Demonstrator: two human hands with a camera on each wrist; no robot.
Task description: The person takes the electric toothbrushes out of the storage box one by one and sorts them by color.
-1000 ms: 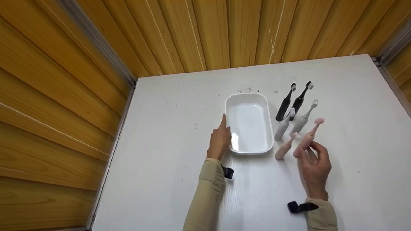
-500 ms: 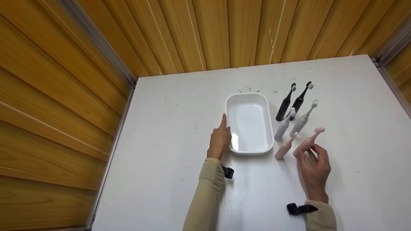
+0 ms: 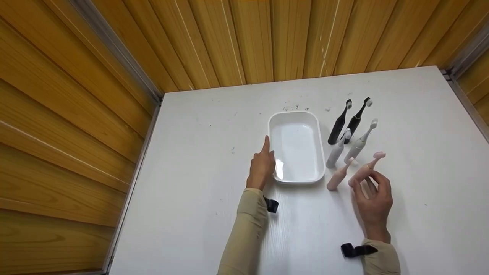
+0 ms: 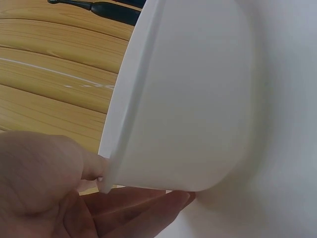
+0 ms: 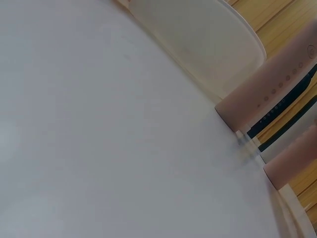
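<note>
A white rectangular tray (image 3: 296, 149) sits mid-table. My left hand (image 3: 261, 166) grips its left wall, index finger stretched along the rim; in the left wrist view the thumb (image 4: 91, 166) hooks over the rim and the other fingers lie along the outside. My right hand (image 3: 374, 198) pinches the lower handle of a pink electric toothbrush (image 3: 361, 173), whose base is down at the table. Another pink electric toothbrush (image 3: 338, 177) stands upright just left of it. In the right wrist view both pink handles rise at the right edge, with the tray behind.
Behind the pink pair stand two pale electric toothbrushes (image 3: 336, 152) and, farther back, two black ones (image 3: 338, 126), all close to the tray's right side. Yellow wood-plank walls (image 3: 244, 42) border the white table (image 3: 191, 160) at the back and left.
In the first half second the held pink toothbrush's head has come down toward me, its base staying put. Since then it has hardly moved. The left hand and tray stay still.
</note>
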